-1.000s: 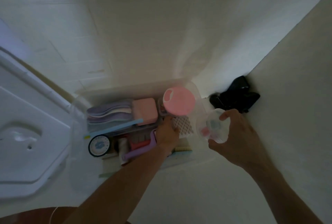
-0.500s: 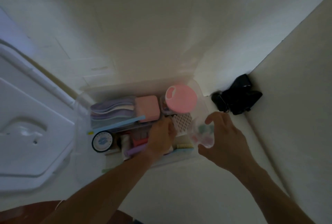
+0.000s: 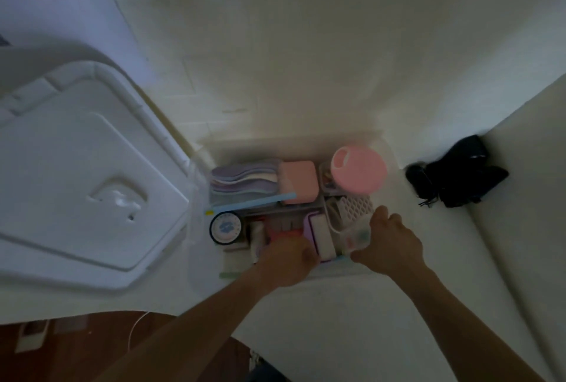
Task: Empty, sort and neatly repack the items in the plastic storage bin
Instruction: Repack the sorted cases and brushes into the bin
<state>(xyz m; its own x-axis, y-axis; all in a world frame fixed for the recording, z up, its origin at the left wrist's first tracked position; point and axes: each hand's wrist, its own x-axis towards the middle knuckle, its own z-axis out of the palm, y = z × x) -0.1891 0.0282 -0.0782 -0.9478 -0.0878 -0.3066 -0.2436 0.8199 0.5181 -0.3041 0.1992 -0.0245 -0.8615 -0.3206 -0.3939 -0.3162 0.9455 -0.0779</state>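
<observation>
Head view: right hand (image 3: 389,240) fingers grip clear container (image 3: 356,236) inside bin (image 3: 306,139).

One head camera looks steeply down from above – the bin (image 3: 294,149) sits at mid-frame, both forearms reach in from below; the view is wide-angle.

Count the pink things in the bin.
2 plainly pink: the round pink lid at the bin's far right, and the square pink box just left of it. A reddish item sits nearer, by the left hand; more may be hidden underneath.
</observation>
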